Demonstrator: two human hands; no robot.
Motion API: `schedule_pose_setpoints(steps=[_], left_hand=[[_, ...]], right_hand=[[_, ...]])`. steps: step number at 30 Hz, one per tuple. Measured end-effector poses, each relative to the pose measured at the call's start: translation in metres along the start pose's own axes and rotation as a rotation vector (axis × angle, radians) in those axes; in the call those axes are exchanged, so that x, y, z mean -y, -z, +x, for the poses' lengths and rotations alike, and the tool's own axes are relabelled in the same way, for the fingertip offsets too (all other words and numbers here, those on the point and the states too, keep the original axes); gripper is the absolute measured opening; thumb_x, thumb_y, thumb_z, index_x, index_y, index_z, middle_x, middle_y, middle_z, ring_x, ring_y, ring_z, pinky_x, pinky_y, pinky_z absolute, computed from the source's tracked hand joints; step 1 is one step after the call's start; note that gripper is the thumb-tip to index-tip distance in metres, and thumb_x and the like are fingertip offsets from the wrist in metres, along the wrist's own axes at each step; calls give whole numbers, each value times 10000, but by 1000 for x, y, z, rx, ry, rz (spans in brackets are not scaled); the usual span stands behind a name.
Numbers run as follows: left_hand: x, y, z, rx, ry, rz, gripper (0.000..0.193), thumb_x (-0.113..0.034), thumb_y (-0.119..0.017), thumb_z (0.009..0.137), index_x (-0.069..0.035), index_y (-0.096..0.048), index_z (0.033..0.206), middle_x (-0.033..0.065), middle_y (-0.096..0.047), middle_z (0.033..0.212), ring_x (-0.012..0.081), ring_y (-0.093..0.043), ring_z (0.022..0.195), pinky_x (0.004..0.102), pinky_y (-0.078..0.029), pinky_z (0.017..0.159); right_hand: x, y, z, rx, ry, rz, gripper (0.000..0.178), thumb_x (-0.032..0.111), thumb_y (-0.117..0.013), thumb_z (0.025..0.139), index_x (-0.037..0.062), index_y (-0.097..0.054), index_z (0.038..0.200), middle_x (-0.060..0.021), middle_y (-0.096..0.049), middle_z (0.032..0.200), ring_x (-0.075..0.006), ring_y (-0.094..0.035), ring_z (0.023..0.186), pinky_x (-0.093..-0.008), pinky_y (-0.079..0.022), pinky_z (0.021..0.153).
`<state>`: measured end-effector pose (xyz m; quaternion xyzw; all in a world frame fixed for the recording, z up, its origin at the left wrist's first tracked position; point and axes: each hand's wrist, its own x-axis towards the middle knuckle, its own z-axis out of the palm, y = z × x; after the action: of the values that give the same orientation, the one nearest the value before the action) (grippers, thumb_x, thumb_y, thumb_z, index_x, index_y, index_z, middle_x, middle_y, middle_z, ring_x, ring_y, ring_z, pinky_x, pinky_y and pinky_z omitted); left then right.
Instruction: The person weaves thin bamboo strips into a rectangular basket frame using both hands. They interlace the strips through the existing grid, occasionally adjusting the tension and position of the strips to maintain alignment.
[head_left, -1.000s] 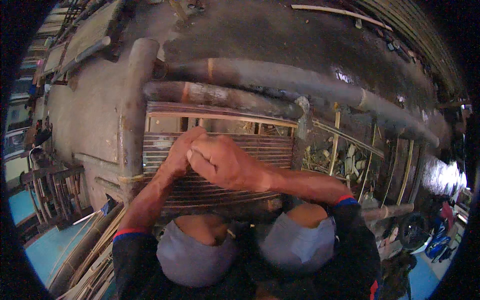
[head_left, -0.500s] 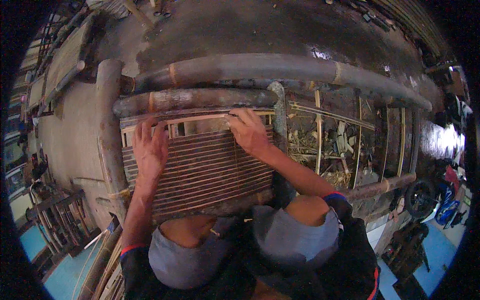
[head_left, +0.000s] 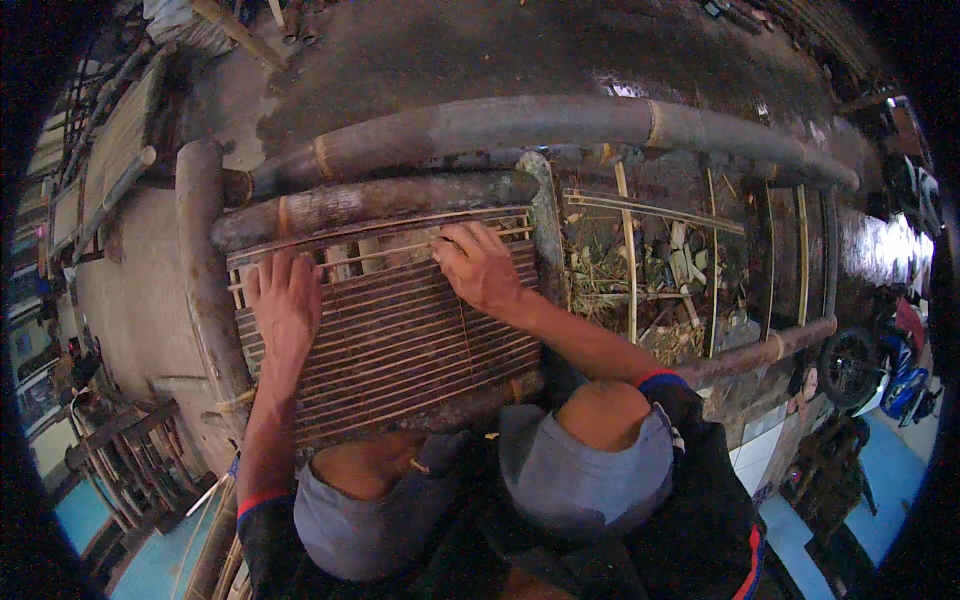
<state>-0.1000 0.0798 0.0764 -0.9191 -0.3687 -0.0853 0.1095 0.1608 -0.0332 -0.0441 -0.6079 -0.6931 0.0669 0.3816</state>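
Note:
A panel of thin bamboo slats, crossed by dark cords, lies in front of my knees within a frame of thick bamboo poles. Across the gap at its far side runs a narrow bamboo strip. My left hand grips this strip toward its left end, fingers curled over it. Farther right, my right hand pinches the same strip between thumb and fingers. The fingertips of both hands are partly hidden. Just beyond the strip is a dark bamboo crossbar.
A long bamboo pole borders the far side, and an upright post stands at the left. Right of the panel, light bamboo crosspieces span a frame above scattered bamboo scraps. A motorbike wheel is at the far right.
Both hands have drawn the strip slightly nearer to me, toward the panel's slats. The whole view has shifted a little.

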Motion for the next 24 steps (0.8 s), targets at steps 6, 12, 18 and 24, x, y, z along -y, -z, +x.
schedule_pose_setpoints(steps=[6, 12, 18, 24], left_hand=[[3, -4, -6, 131, 32, -127, 111, -177, -640, 929, -67, -627, 935, 103, -606, 909, 304, -582, 879, 436, -438, 757], [2, 1, -1, 224, 42, -132, 190, -238, -656, 934, -84, -630, 825, 102, -599, 841, 309, -588, 832, 439, -432, 716], [4, -4, 1, 376, 110, -153, 219, -296, -640, 948, -119, -654, 818, 95, -654, 833, 301, -627, 840, 445, -443, 734], [7, -12, -20, 185, 41, -131, 124, -244, -654, 875, -135, -674, 932, 70, -647, 832, 277, -627, 854, 440, -451, 772]], right_hand=[[0, -10, -10, 7, -55, 107, 232, 81, -727, 832, 28, -689, 1054, -125, -634, 1052, -350, -597, 971, -444, -508, 835], [-2, -8, -11, 42, -37, 138, 237, 65, -727, 830, 37, -691, 1063, -130, -623, 1059, -341, -596, 968, -452, -505, 825], [-13, -12, -13, 39, -116, 125, 164, 87, -696, 847, 92, -692, 1011, -127, -585, 1131, -349, -600, 999, -446, -512, 815], [-10, -14, -10, 77, -50, 151, 127, 82, -676, 862, 72, -692, 988, -145, -608, 1067, -360, -609, 983, -438, -513, 799]])
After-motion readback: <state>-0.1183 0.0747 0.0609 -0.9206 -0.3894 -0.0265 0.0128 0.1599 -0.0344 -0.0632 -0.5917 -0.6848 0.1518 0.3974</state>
